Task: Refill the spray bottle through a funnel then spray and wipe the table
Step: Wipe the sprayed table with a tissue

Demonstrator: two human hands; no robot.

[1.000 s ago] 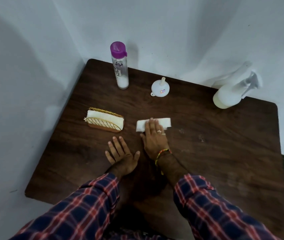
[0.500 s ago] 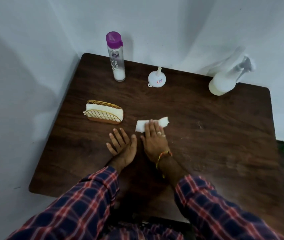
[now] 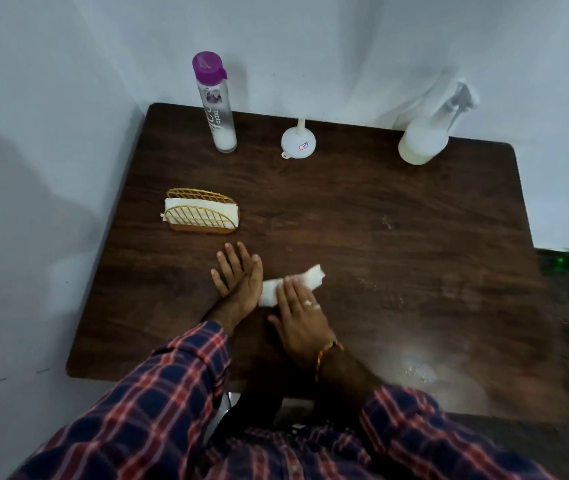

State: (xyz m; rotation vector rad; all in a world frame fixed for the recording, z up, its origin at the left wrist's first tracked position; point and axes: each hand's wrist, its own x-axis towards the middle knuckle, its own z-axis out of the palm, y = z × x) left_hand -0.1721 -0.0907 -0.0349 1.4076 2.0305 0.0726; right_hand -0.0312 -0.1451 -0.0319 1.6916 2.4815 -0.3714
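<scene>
My right hand [image 3: 302,315] presses flat on a folded white tissue [image 3: 310,277] near the middle of the dark wooden table [image 3: 380,220]. Part of the tissue is hidden under the fingers. My left hand [image 3: 239,282] lies flat on the table right beside it, fingers spread, holding nothing. A white spray bottle [image 3: 425,140] with milky liquid stands at the back right. A white funnel [image 3: 298,142] sits upside down at the back middle. A tall clear bottle with a purple cap [image 3: 215,105] stands at the back left.
A gold wire holder with white napkins [image 3: 201,216] sits left of centre. Pale walls close off the back and left sides of the table. Droplets and a wet sheen [image 3: 418,368] mark the table's right front. The table's front edge is near my body.
My right hand has slid the tissue toward me and slightly right, turning it at an angle. My left hand stayed flat on the table. The camera view has shifted.
</scene>
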